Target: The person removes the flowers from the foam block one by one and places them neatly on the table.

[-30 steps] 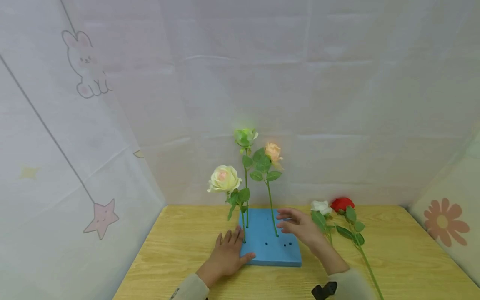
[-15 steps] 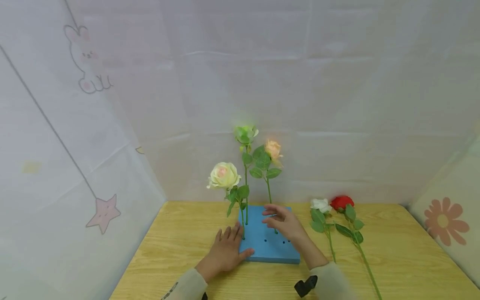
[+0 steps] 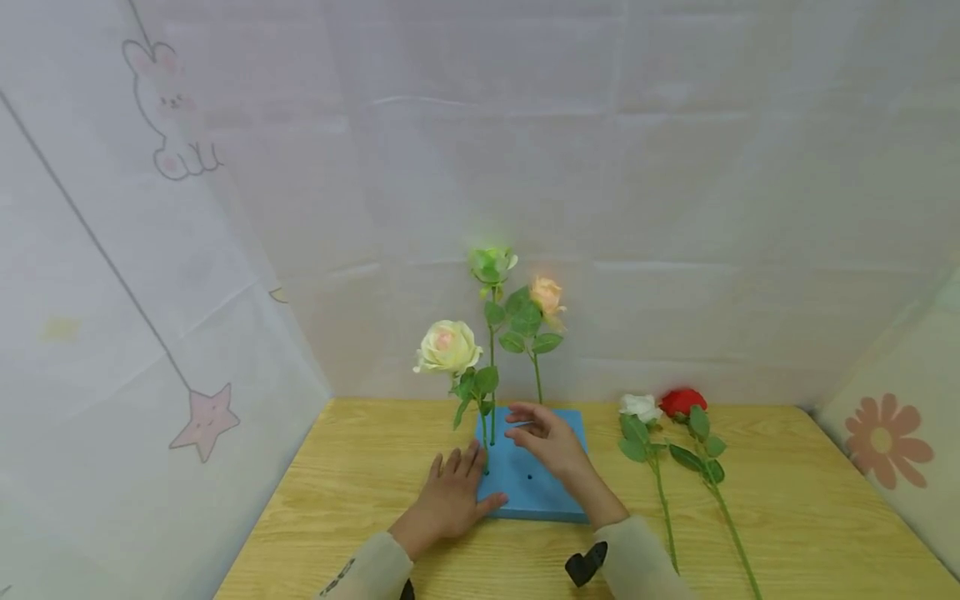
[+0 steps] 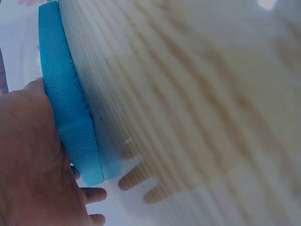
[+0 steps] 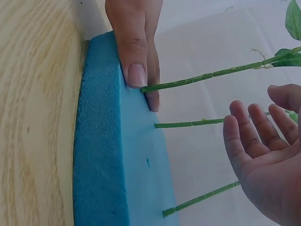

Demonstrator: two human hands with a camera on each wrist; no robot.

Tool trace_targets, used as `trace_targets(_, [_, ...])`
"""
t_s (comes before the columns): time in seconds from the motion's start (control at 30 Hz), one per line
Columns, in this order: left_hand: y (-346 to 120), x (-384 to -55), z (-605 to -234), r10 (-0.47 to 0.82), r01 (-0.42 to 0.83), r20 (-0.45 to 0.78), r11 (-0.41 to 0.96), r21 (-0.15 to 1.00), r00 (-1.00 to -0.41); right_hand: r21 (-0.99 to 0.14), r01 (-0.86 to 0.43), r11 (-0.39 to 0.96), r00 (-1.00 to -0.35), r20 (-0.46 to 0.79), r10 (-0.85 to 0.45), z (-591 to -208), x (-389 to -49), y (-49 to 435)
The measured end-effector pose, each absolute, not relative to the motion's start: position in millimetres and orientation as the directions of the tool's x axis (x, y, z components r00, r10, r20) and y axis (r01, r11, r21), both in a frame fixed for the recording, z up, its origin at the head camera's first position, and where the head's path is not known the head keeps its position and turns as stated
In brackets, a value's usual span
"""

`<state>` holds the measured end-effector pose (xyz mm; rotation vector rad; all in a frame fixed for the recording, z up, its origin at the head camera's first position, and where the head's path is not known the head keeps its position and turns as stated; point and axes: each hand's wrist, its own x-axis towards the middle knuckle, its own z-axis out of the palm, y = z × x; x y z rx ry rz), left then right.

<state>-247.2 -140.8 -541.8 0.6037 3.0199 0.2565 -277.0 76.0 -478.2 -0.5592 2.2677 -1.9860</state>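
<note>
My left hand rests along the left edge of a blue foam block, fingers straight and thumb over the near corner. Three artificial roses stand in the block: a cream rose with a pink centre, a green rose behind it, and a peach rose to the right. Above the block, my right hand is loosely bent with nothing in its grasp, hiding the foot of the peach stem in the head view. In the right wrist view its relaxed fingers are near the middle green stem.
On the wooden table to the right lie a white rose and a red rose, stems toward the near edge. A small hole shows in the block. Pale printed cloth hangs behind and at both sides.
My right hand has moved left, from the right side of the peach stem to in front of it over the block. The left hand stays on the block, and the roses stand as before.
</note>
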Motion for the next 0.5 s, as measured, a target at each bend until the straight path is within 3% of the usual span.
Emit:
trace_targets(0.23, [-141.4, -243.6, -534.2, 0.39, 0.38, -0.013, 0.904, 0.196, -0.921, -0.964, -0.261, 0.049, -0.909, 0.228, -0.349, -479.6, -280.7, 60.9])
trace_targets(0.5, [-141.1, -247.0, -541.4, 0.392, 0.382, -0.014, 0.903, 0.196, -0.92, -0.958, -0.269, 0.098, -0.917, 0.225, -0.329, -478.7, -278.6, 49.0])
